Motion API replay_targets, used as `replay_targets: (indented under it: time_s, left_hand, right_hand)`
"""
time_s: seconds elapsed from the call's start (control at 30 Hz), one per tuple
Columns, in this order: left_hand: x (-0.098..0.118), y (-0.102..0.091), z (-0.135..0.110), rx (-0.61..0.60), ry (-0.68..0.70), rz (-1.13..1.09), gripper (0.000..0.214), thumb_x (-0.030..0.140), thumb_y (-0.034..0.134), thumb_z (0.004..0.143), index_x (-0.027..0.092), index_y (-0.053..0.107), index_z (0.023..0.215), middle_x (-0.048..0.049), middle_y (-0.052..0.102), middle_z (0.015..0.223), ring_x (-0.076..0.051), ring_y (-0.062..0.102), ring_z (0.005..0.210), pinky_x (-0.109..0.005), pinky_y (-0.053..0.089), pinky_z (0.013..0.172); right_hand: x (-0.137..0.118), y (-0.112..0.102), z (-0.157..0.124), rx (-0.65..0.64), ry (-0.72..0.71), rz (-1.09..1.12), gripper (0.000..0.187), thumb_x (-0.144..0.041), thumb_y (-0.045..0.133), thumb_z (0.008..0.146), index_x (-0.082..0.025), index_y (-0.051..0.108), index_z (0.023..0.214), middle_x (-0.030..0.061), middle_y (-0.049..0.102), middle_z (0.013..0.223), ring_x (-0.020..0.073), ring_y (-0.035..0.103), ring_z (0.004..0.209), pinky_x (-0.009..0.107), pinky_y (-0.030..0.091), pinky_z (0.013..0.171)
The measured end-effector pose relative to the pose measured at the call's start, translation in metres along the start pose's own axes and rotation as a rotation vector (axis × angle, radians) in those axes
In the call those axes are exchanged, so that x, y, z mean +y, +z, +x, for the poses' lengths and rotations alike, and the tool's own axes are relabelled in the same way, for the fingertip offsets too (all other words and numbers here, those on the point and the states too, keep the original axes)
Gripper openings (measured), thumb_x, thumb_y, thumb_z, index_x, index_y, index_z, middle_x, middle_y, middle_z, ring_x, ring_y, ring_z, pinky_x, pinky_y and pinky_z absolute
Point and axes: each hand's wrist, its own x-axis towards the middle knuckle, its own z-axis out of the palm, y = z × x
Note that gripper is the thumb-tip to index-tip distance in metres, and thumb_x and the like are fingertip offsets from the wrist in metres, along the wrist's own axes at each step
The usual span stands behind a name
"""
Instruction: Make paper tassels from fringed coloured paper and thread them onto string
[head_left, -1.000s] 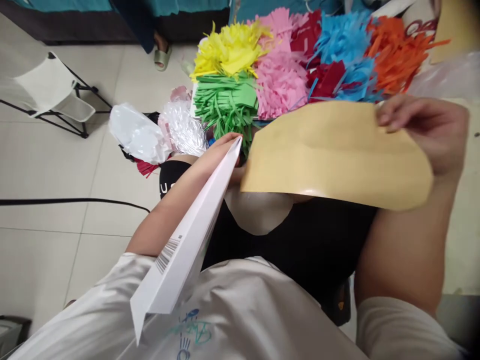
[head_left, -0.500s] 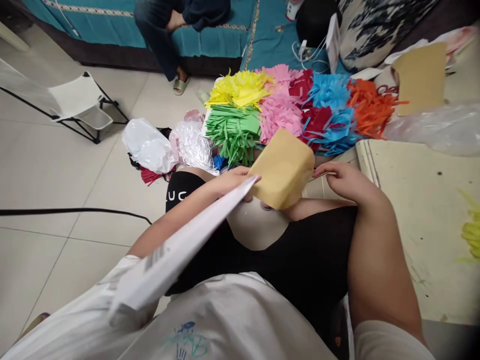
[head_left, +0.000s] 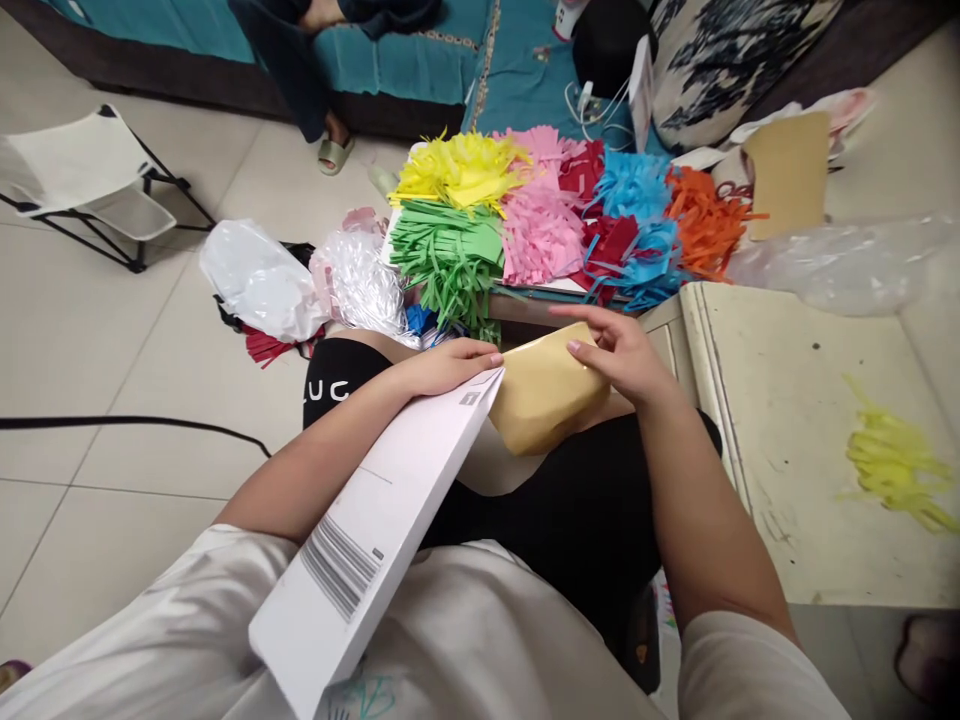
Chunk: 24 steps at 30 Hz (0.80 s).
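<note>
My left hand (head_left: 450, 367) grips the upper end of a long white card sheet (head_left: 375, 490), printed with grey lines like a barcode. The sheet slants down over my left forearm towards my lap. Against its upper edge is a bent tan paper piece (head_left: 551, 390) with a glossy surface. My right hand (head_left: 619, 350) has its thumb on the near face of the tan paper and its fingers reaching over the top edge. Whether the tan paper is joined to the white sheet is hidden by my left fingers.
Fringed paper bundles (head_left: 540, 235) in several colours lie ahead. Yellow paper strips (head_left: 892, 455) rest on a cream cabinet top (head_left: 817, 400) at right. White plastic bags (head_left: 259, 280) and a folding stool (head_left: 82, 170) are at left. Another person's leg (head_left: 285, 70) hangs from the couch.
My right hand has moved left and its thumb now lies on the tan paper. The white sheet has turned its printed face into view. The whole view has shifted slightly.
</note>
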Motion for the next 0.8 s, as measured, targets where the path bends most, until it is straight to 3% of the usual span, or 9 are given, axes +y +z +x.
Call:
replay_targets:
  time_s: [0.07, 0.17, 0.27, 0.33, 0.4, 0.5, 0.63, 0.7, 0.8]
  left_hand:
    - [-0.002, -0.003, 0.000, 0.001, 0.011, 0.062, 0.061, 0.080, 0.065, 0.098, 0.021, 0.061, 0.082, 0.0006, 0.059, 0.081, -0.018, 0.055, 0.080, -0.032, 0.043, 0.077]
    - [-0.003, -0.005, 0.000, 0.041, 0.020, 0.139, 0.054, 0.073, 0.057, 0.104, 0.021, 0.065, 0.093, -0.0007, 0.065, 0.090, -0.020, 0.060, 0.087, -0.033, 0.046, 0.084]
    - [-0.001, -0.011, -0.004, 0.216, -0.008, 0.224, 0.042, 0.063, 0.055, 0.108, 0.022, 0.066, 0.110, -0.0021, 0.071, 0.098, -0.022, 0.064, 0.094, -0.034, 0.046, 0.088]
    - [0.001, -0.015, -0.006, 0.357, -0.030, 0.264, 0.035, 0.056, 0.057, 0.108, 0.023, 0.064, 0.113, 0.0000, 0.067, 0.088, -0.020, 0.060, 0.083, -0.033, 0.044, 0.081]
    - [0.003, -0.016, -0.007, 0.417, -0.023, 0.248, 0.033, 0.053, 0.058, 0.109, 0.023, 0.066, 0.118, 0.0029, 0.059, 0.078, -0.018, 0.053, 0.071, -0.032, 0.040, 0.073]
    - [0.005, -0.006, -0.006, 0.364, 0.050, 0.191, 0.040, 0.050, 0.061, 0.108, 0.023, 0.070, 0.137, 0.0046, 0.057, 0.074, -0.016, 0.050, 0.065, -0.031, 0.040, 0.070]
    - [0.004, 0.019, 0.000, 0.334, 0.170, 0.229, 0.056, 0.037, 0.064, 0.108, 0.025, 0.063, 0.163, 0.0023, 0.068, 0.081, -0.016, 0.058, 0.066, -0.031, 0.048, 0.078]
    - [0.002, 0.029, 0.003, 0.373, 0.220, 0.252, 0.054, 0.035, 0.062, 0.109, 0.025, 0.065, 0.162, -0.0016, 0.076, 0.092, -0.018, 0.064, 0.073, -0.033, 0.052, 0.083]
    - [-0.001, 0.035, 0.008, 0.452, 0.297, 0.257, 0.040, 0.035, 0.061, 0.110, 0.022, 0.075, 0.146, -0.0086, 0.083, 0.116, -0.021, 0.073, 0.092, -0.034, 0.054, 0.090]
  right_hand:
    - [-0.002, -0.003, -0.003, -0.017, -0.013, -0.048, 0.047, -0.055, 0.090, 0.085, -0.027, 0.088, 0.123, 0.0039, 0.083, 0.097, 0.0234, 0.074, 0.077, 0.034, 0.058, 0.066]
    - [0.001, -0.001, -0.002, 0.036, -0.013, -0.085, 0.038, -0.053, 0.094, 0.079, -0.025, 0.088, 0.104, 0.0045, 0.081, 0.088, 0.0245, 0.072, 0.076, 0.035, 0.058, 0.066]
    - [0.005, 0.002, -0.001, 0.142, -0.028, -0.147, 0.032, -0.046, 0.090, 0.081, -0.025, 0.089, 0.105, 0.0058, 0.084, 0.095, 0.0279, 0.076, 0.084, 0.041, 0.063, 0.075]
    - [0.006, 0.004, 0.000, 0.223, -0.056, -0.210, 0.029, -0.040, 0.085, 0.084, -0.026, 0.091, 0.108, 0.0069, 0.087, 0.104, 0.0314, 0.080, 0.095, 0.048, 0.066, 0.089]
    - [0.006, 0.007, 0.000, 0.274, -0.071, -0.242, 0.027, -0.037, 0.082, 0.086, -0.027, 0.092, 0.109, 0.0070, 0.088, 0.107, 0.0339, 0.081, 0.101, 0.052, 0.066, 0.097]
    - [0.004, 0.015, 0.001, 0.295, -0.068, -0.221, 0.026, -0.039, 0.082, 0.088, -0.027, 0.092, 0.108, 0.0069, 0.089, 0.105, 0.0348, 0.082, 0.102, 0.054, 0.067, 0.097]
    - [0.002, 0.028, 0.001, 0.276, -0.057, -0.139, 0.027, -0.043, 0.083, 0.089, -0.026, 0.092, 0.108, 0.0077, 0.089, 0.105, 0.0335, 0.082, 0.100, 0.052, 0.068, 0.096]
    - [0.001, 0.034, 0.000, 0.251, -0.041, -0.090, 0.028, -0.047, 0.086, 0.089, -0.026, 0.092, 0.107, 0.0076, 0.089, 0.104, 0.0321, 0.082, 0.096, 0.049, 0.069, 0.090]
    - [0.000, 0.040, 0.000, 0.232, -0.042, -0.054, 0.035, -0.055, 0.091, 0.086, -0.027, 0.091, 0.107, 0.0076, 0.089, 0.108, 0.0325, 0.082, 0.099, 0.048, 0.070, 0.089]
